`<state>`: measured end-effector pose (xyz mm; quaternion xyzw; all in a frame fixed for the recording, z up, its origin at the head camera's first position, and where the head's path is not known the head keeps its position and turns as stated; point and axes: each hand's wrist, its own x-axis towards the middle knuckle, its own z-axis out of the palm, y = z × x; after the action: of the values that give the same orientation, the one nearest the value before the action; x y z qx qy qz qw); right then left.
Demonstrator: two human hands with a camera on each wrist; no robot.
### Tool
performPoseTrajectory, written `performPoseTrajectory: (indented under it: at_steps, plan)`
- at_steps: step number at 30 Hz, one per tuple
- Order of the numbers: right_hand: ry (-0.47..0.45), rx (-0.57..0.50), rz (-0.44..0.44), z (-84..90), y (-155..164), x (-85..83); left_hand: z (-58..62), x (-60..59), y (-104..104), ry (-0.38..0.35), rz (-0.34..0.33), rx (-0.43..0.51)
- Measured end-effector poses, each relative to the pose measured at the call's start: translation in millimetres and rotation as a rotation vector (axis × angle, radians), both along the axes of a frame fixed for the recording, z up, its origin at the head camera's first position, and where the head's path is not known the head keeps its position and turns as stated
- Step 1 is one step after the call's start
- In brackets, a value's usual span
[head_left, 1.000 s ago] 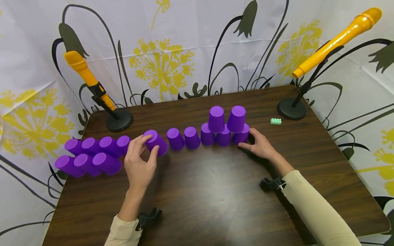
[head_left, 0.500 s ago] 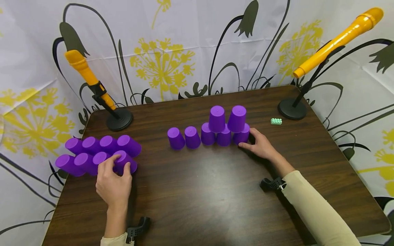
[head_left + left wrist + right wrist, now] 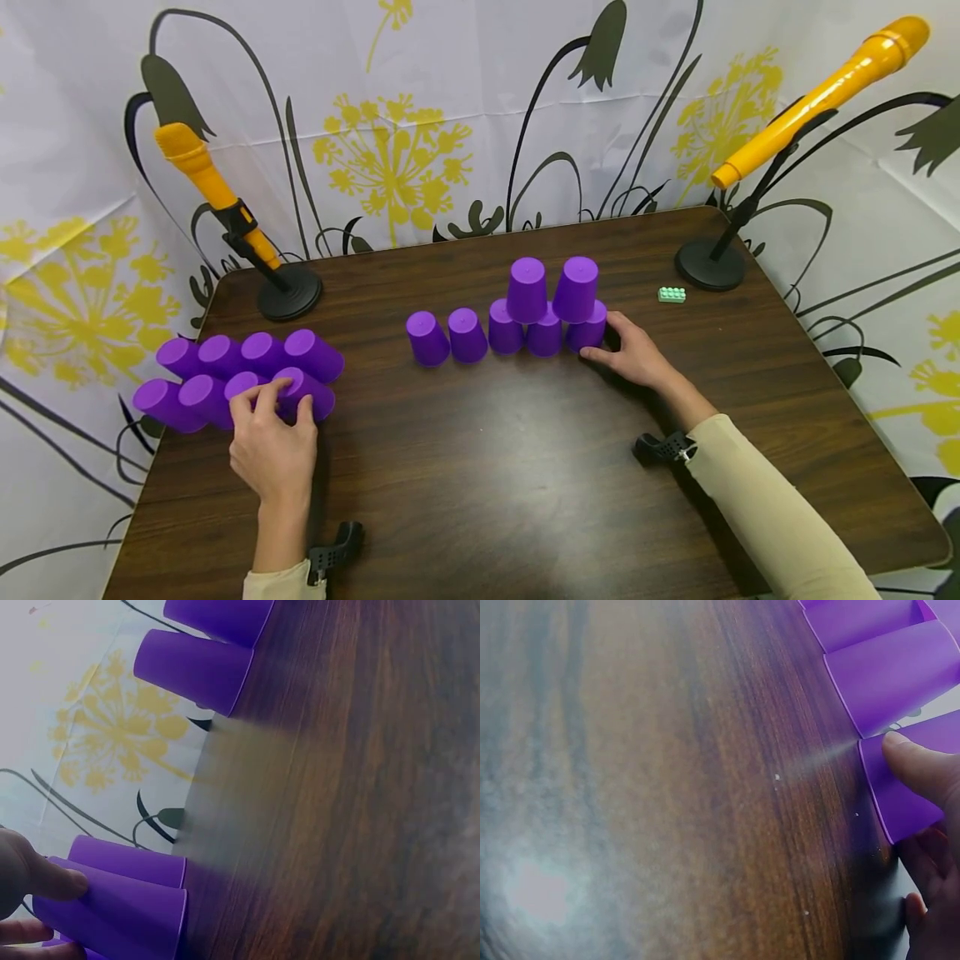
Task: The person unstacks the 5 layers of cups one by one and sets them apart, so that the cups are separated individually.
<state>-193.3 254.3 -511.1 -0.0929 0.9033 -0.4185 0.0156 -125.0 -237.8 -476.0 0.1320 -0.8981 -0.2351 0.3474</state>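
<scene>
In the head view my left hand (image 3: 273,446) has its thumb and fingers around a purple cup (image 3: 313,398). That cup stands upside down at the right end of the front row in the left group. The left wrist view shows the thumb (image 3: 69,883) against the cup's side (image 3: 127,911), with fingers on the opposite side. My right hand (image 3: 632,352) holds the rightmost bottom cup (image 3: 587,332) of another row, thumb in front and fingers behind. Two purple cups (image 3: 527,292) are stacked on the three bottom cups there.
Two separate upside-down cups (image 3: 467,336) stand left of the stack. More purple cups (image 3: 178,358) form two rows at left. Yellow microphones on black stands (image 3: 291,292) occupy both back corners. A small green brick (image 3: 672,295) lies on the brown table (image 3: 487,492) at right.
My left hand has carried a purple cup leftward and nearer to me, to the front row's right end. Since then it has barely shifted. My right hand has stayed in place.
</scene>
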Motion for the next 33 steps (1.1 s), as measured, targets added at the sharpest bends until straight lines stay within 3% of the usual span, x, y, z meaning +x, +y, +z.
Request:
performPoseTrajectory:
  at_steps: [17,24,29,33]
  plan:
    - [-0.004,0.000,-0.003,0.7,0.0,0.1,1.0,-2.3,-2.5,0.011,-0.015,-0.007]
    - [0.006,0.016,0.000,0.6,-0.5,-1.0,11.5,3.5,2.9,0.130,-0.030,-0.029]
    - [0.003,0.018,0.000,1.1,-0.1,-0.4,22.8,0.4,24.4,0.239,-0.151,-0.039]
    - [-0.002,0.014,0.001,1.3,0.0,-0.7,21.7,-4.6,52.7,0.250,-0.377,-0.026]
